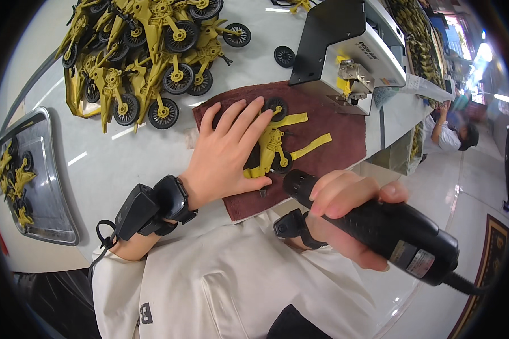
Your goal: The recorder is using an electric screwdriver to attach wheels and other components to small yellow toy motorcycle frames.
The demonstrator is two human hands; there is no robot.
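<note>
Yellow toy motorbike [272,142] lies on the dark red cloth [333,121], its long axis running roughly away from the person, one wheel far, one near; which end is the front is hard to tell. Two yellow strips [313,146] point rightward from it. The left hand [225,148], fingers spread and gripping nothing, covers its left side. The right hand's [350,206] fingers are closed around a black corded tool [404,234], nose toward the near wheel. Beyond, piled yellow motorbikes [152,62] are cut off above.
</note>
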